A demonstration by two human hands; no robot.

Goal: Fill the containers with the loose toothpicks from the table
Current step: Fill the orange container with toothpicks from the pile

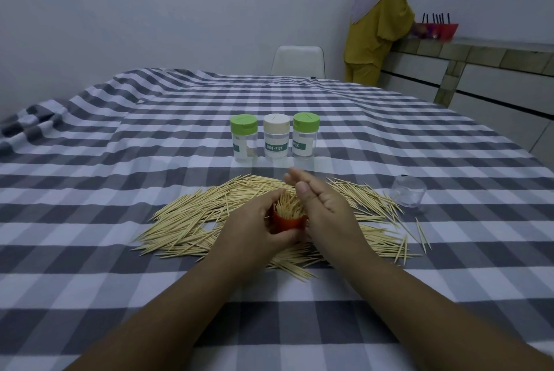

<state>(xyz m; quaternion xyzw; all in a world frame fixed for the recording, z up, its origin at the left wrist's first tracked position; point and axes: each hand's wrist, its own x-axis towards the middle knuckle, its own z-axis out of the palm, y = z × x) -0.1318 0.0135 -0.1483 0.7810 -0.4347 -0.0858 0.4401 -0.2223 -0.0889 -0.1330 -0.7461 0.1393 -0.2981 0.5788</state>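
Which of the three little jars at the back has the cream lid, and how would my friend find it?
Look at the checked tablecloth, then past the heap of toothpicks to three jars standing in a row. The cream-lidded jar is the middle one. Both its neighbours have green lids, and its label reads TOOTHPICK facing you.

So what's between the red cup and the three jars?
In the head view, loose toothpicks lie beyond the red cup, then bare checked cloth before the three jars.
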